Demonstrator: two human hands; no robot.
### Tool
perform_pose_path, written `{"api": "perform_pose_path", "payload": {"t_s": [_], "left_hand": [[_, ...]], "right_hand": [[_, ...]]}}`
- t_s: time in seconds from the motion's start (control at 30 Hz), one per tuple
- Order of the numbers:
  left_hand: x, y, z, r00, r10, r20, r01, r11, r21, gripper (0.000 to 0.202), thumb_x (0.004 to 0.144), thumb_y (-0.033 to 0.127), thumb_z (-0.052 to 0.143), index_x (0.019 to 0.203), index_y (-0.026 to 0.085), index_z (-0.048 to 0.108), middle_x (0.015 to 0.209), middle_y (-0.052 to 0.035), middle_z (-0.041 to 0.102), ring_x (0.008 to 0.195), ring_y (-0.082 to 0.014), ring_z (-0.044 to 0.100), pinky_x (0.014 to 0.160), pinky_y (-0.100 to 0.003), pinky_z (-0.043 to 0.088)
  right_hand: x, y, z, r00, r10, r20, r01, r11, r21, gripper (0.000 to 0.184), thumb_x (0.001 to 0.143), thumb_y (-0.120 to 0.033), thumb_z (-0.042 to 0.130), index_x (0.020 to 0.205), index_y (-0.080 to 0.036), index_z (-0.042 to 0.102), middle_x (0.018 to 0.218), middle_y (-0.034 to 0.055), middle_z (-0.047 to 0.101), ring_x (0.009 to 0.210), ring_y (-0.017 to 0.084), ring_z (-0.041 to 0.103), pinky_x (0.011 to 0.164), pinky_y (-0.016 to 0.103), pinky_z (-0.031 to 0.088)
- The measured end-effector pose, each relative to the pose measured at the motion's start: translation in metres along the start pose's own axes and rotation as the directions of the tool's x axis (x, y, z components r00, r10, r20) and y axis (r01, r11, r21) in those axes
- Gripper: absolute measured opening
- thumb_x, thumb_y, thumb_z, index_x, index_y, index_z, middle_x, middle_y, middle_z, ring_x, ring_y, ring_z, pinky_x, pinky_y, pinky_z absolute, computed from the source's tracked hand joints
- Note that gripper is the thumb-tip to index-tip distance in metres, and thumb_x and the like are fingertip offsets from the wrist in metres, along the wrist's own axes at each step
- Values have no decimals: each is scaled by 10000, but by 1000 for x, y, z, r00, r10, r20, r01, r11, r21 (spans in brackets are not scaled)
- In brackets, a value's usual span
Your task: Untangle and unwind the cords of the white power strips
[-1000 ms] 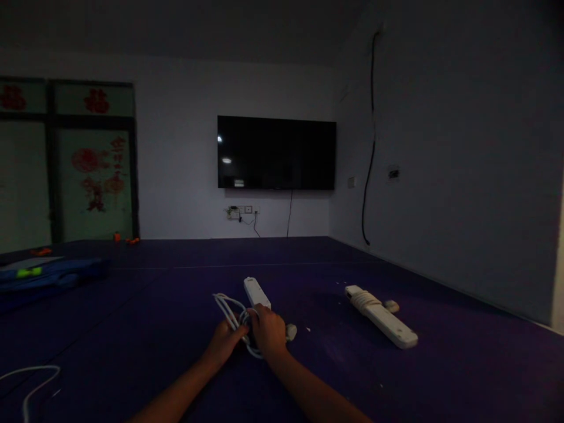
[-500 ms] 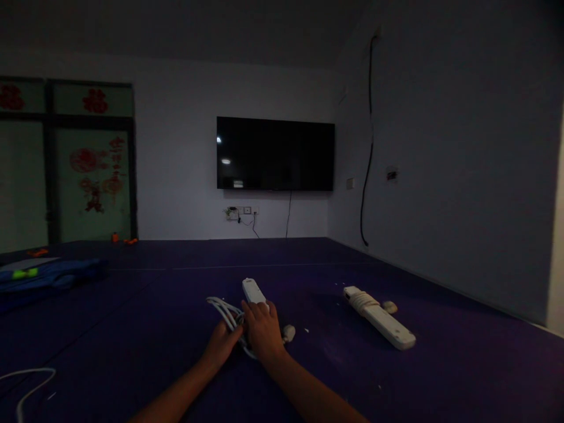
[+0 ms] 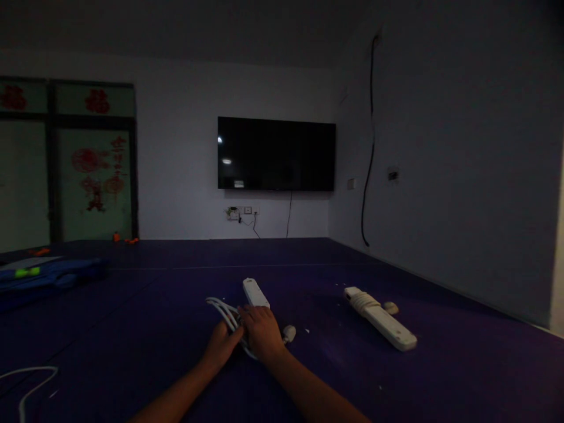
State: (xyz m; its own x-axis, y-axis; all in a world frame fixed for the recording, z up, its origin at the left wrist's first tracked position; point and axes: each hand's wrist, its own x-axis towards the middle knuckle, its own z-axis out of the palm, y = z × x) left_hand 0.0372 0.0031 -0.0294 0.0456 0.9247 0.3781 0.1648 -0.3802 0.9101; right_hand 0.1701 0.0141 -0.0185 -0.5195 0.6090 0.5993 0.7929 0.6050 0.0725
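Note:
A white power strip (image 3: 255, 292) lies on the dark purple floor mat (image 3: 145, 329) in front of me. My right hand (image 3: 263, 332) rests over its near end with fingers curled down on it. Just left of that, my left hand (image 3: 221, 344) is closed on the strip's bundled white cable (image 3: 224, 312), whose loops stick out to the left. The cable's white plug (image 3: 288, 333) shows just right of my right hand. The room is dim and the fingertips are hard to make out.
A second white power strip (image 3: 381, 319) with its cord wound round it lies to the right, near the wall. A loose white cable (image 3: 27, 382) curls at the lower left. A blue bag (image 3: 48, 276) lies at far left. A black TV (image 3: 276, 153) hangs on the far wall.
My right hand has slid slightly toward me and left along the strip, and the cable loops have shifted a little left. The view has barely moved.

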Motion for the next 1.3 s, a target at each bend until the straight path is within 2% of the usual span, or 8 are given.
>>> {"api": "perform_pose_path", "payload": {"t_s": [0.17, 0.4, 0.57, 0.73, 0.87, 1.03, 1.3], "left_hand": [[-4, 7, 1, 1000, -7, 19, 7, 1000, 0, 463, 647, 435, 578, 995, 130, 558, 892, -77, 672, 914, -251, 582, 771, -326, 442], [-3, 10, 1, 998, -20, 51, 20, 1000, -1, 434, 622, 475, 607, 905, 148, 570, 854, -59, 674, 791, -223, 602, 713, -307, 447], [-3, 10, 3, 999, -21, 50, 23, 999, -48, 497, 576, 500, 644, 929, 157, 575, 884, -69, 675, 837, -235, 602, 738, -309, 444], [-4, 9, 4, 999, -36, 26, 38, 996, -82, 504, 587, 477, 644, 976, 170, 551, 912, -56, 664, 865, -225, 597, 783, -315, 439], [-4, 6, 3, 998, -32, 57, 37, 995, -88, 497, 599, 432, 652, 1005, 177, 523, 870, -35, 653, 821, -197, 592, 746, -294, 449], [-6, 6, 3, 994, -37, 101, 46, 995, -85, 619, 602, 414, 658, 1141, 200, 443, 909, -33, 646, 816, -192, 591, 705, -292, 457], [-3, 0, 2, 994, -20, 107, 32, 993, -112, 614, 588, 391, 683, 1127, 185, 473, 1069, -81, 618, 927, -224, 578, 798, -326, 446]], "right_hand": [[1, 0, -6, 993, 55, 103, -53, 998, -21, 356, 812, -165, 408, 1154, -239, 474, 1011, 68, 569, 899, 206, 537, 762, 332, 398], [3, -1, -8, 977, 133, 166, -120, 989, -86, 278, 826, -161, 385, 1068, -227, 503, 945, 70, 589, 808, 188, 587, 659, 280, 417], [2, -3, -10, 969, 182, 168, -168, 981, -98, 247, 819, -157, 398, 1031, -224, 506, 907, 67, 606, 773, 190, 606, 616, 264, 426], [2, -3, -9, 963, 233, 134, -222, 970, -95, 256, 823, -164, 408, 1056, -233, 491, 918, 65, 610, 755, 184, 616, 606, 255, 431], [1, -2, -8, 961, 261, 87, -255, 964, -82, 222, 857, -220, 384, 1050, -241, 490, 909, 54, 613, 739, 183, 619, 581, 250, 430], [0, 1, -5, 953, 301, 42, -298, 952, -73, 225, 872, -233, 366, 1065, -254, 480, 906, 50, 612, 719, 166, 619, 559, 230, 425], [1, 2, -1, 973, 215, 86, -211, 976, -58, 218, 869, -252, 368, 1048, -247, 492, 889, 45, 617, 753, 171, 613, 582, 223, 422]]}}
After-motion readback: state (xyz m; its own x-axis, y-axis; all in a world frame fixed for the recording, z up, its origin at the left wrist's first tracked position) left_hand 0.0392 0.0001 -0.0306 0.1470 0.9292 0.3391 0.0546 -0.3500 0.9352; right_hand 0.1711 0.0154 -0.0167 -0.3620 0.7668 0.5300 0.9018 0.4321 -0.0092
